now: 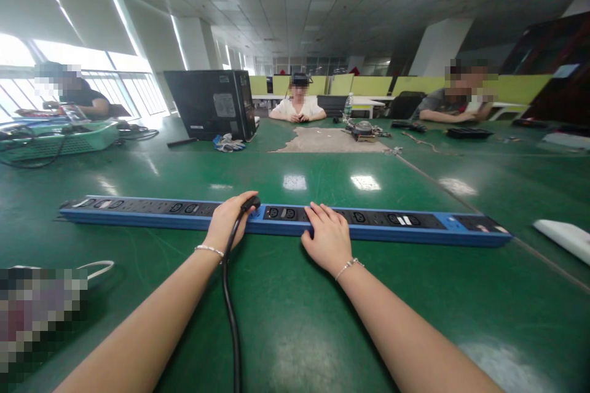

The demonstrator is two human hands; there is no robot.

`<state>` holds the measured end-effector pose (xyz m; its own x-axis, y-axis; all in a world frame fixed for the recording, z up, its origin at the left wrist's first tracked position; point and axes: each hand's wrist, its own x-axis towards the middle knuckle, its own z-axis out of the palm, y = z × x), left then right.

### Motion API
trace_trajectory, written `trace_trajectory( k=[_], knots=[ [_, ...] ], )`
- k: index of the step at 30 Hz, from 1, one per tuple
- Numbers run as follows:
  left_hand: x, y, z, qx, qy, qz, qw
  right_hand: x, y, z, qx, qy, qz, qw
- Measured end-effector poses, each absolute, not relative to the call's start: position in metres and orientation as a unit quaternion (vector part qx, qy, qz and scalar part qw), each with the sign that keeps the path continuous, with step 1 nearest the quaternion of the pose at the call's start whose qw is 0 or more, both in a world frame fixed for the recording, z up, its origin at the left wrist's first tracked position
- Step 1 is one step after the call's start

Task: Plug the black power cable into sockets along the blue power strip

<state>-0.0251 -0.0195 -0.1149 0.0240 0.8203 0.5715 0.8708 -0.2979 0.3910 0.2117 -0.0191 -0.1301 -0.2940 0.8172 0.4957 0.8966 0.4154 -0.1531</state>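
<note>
A long blue power strip (396,232) with a black face and several sockets lies across the green table in front of me. My left hand (229,221) is closed around a black plug (251,202), which sits at the strip just left of its middle; whether it is seated in a socket I cannot tell. From that plug a thick black cable (233,313) runs down towards me. My right hand (328,234) rests on the strip right of the middle, fingers stretched over its top and thumb at the near side.
On the green table (286,331) stand a black computer case (209,104) and a green basket (69,141) with cables. Gloves (229,143), a water bottle (349,107) and a white object (565,236) lie about. Several people sit around the far sides.
</note>
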Motion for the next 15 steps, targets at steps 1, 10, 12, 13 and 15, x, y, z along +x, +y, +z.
trace_trajectory(
  k=[1, 10, 12, 13, 15],
  knots=[
    [-0.025, -0.020, -0.116, -0.718, -0.591, -0.366, 0.030, 0.212, -0.019, -0.130, -0.536, -0.800, -0.078, 0.257],
    [-0.022, -0.023, -0.122, -0.727, -0.601, -0.325, 0.059, 0.212, -0.019, -0.129, -0.534, -0.799, -0.064, 0.269],
    [-0.022, -0.024, -0.125, -0.727, -0.604, -0.319, 0.074, 0.212, -0.019, -0.129, -0.533, -0.799, -0.064, 0.271],
    [-0.022, -0.024, -0.127, -0.726, -0.603, -0.320, 0.085, 0.212, -0.020, -0.129, -0.532, -0.800, -0.063, 0.271],
    [-0.022, -0.026, -0.131, -0.724, -0.599, -0.321, 0.114, 0.212, -0.020, -0.129, -0.531, -0.801, -0.061, 0.270]
  ],
)
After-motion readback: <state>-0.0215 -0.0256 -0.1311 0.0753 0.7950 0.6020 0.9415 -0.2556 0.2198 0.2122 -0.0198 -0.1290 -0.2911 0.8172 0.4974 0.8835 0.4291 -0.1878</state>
